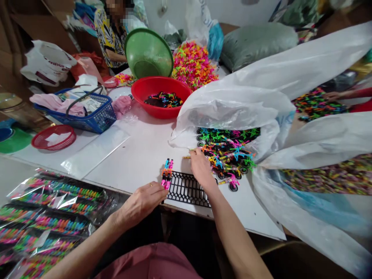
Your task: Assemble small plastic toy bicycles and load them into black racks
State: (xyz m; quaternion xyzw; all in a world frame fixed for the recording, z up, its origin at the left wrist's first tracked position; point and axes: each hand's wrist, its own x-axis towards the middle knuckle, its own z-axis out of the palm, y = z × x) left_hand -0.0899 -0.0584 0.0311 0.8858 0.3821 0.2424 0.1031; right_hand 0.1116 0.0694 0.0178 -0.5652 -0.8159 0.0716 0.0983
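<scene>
A black plastic lattice rack (188, 190) lies at the table's front edge, with pink, blue and orange toy bicycles (167, 172) standing across its left end. My left hand (145, 201) has its fingers pressed together, their tips on the nearest pink toy bicycle at that end. Over the rack's far right side reaches my right hand (201, 166), fingers curled at the edge of a heap of small toy bicycles (229, 153). A thin yellow piece sticks out beside these fingers; what they hold is hidden. The heap spills from a white plastic bag (232, 99).
Behind stand a red basin (159, 110) with toy parts, a green basin (149, 54) and a bright heap (193, 66). At left are a blue basket (95, 112), a red tray (55, 145) and bagged toys (58, 221). Another person (112, 38) sits behind; a co-worker's hand (333, 96) is right.
</scene>
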